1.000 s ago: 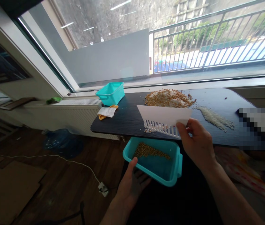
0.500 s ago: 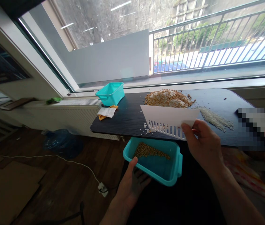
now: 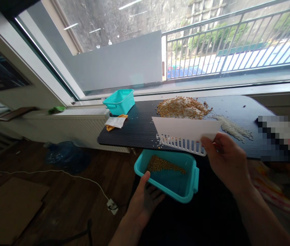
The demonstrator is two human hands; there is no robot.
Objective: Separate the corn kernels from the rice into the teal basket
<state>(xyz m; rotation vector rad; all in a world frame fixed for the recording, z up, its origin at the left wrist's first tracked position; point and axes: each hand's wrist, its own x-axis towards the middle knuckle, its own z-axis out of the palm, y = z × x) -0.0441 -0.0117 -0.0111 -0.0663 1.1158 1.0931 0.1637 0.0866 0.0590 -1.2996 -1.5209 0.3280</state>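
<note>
"What is your right hand doing?"

"My right hand [image 3: 225, 157] is pinched narrow on the right end of a flat, stiff white sheet [image 3: 186, 126] with a row of slots along its lower edge — thumb on the near face, the other fingers mostly hidden."

"And where is that sheet?"

"Tilted at the front of a black, wood-grained tabletop [image 3: 137, 133]. Beside its left end lie a few loose white grains [image 3: 158, 140]. Behind it is a wide heap of tan beans and white grains [image 3: 181, 107], and right of the heap runs a streak of whitish grains [image 3: 233, 128]."

"Your left hand?"

"My left hand [image 3: 142, 201] holds a rectangular turquoise plastic tub [image 3: 169, 197] at its near left side, thumb on the rim, fingers against the outside. The tub is below the table's front edge; I can't tell whether they touch. Inside, round tan beans [image 3: 157, 164] lie in a wedge towards the far side."

"What stands at the table's left end?"

"A second turquoise plastic basket [image 3: 120, 104], near the window [image 3: 134, 58] — and just in front of it, a crumpled orange cloth [image 3: 110, 128] with a white papery piece [image 3: 116, 121] on top."
</note>
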